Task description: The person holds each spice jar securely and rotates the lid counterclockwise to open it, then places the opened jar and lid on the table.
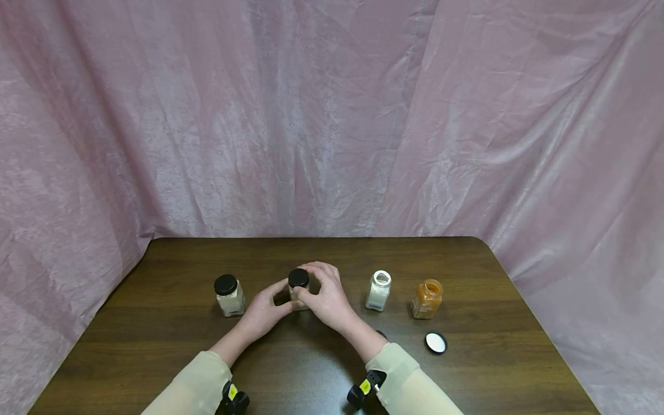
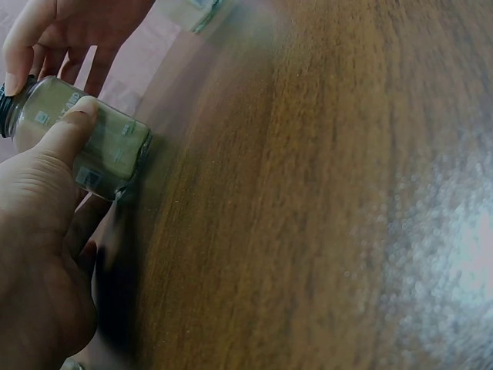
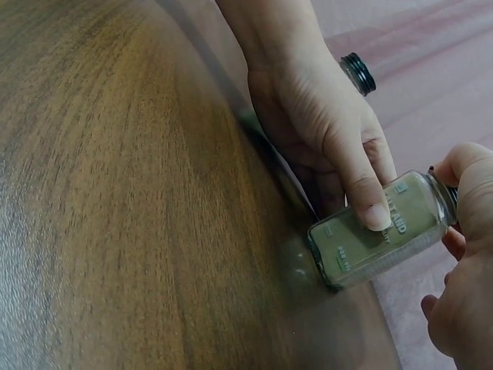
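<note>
A square glass spice jar (image 3: pixel 412 216) of pale greenish-beige powder stands at the middle of the table under its black screw lid (image 1: pixel 298 278). My left hand (image 1: pixel 262 314) grips the jar's body, its thumb across the printed front in both wrist views. From the other side, my right hand (image 1: pixel 329 297) pinches the lid between thumb and fingers. To the left is another capped jar (image 1: pixel 231 303) of pale powder. Right of my hands stand two uncapped jars, one with white powder (image 1: pixel 378 295) and one with orange powder (image 1: pixel 427 302).
An upturned black lid (image 1: pixel 436 343) with a white liner lies in front of the orange jar. Another dark lid (image 1: pixel 381 334) is mostly hidden behind my right forearm. The brown wooden table (image 1: pixel 493 369) ends at a pink curtain (image 1: pixel 332 115).
</note>
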`<state>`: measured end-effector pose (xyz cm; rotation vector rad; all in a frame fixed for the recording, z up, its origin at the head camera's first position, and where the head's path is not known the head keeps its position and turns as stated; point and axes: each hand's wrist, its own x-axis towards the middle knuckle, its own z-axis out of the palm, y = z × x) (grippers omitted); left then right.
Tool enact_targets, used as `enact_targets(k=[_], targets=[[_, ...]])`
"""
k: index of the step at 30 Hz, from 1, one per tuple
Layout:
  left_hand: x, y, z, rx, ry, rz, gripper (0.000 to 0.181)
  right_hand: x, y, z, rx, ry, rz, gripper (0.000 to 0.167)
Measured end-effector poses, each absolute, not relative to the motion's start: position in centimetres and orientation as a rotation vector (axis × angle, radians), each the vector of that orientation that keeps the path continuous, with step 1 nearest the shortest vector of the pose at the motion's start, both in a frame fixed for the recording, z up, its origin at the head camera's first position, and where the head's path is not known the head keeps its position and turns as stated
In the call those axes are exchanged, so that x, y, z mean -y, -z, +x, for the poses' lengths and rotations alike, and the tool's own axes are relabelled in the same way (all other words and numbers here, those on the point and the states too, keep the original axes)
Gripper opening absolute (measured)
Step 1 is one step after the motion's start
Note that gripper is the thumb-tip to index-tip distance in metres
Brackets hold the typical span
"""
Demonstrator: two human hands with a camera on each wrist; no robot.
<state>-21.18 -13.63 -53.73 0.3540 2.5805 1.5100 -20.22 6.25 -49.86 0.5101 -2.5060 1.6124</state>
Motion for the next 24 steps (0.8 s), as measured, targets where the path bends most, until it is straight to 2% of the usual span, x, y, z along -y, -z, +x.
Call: enact_targets(k=[11,15,24], targets=[[13.47,53.60,-21.12,-2.615,-1.488,0.361,0.070,-6.44,50.01,-20.08,2.564,-1.635,0.439,0.065],[13.46,53.65,-21.14,-2.615,-1.489,0.366,0.069,-6.41,50.00,-20.07,2.547,-1.682,0.401,0.067],[13.51,53.62,-21.11,-2.624,-1.476,0.348,0.072,-6.12,50.08,-20.21,2.490,-1.747,0.310,0.060]])
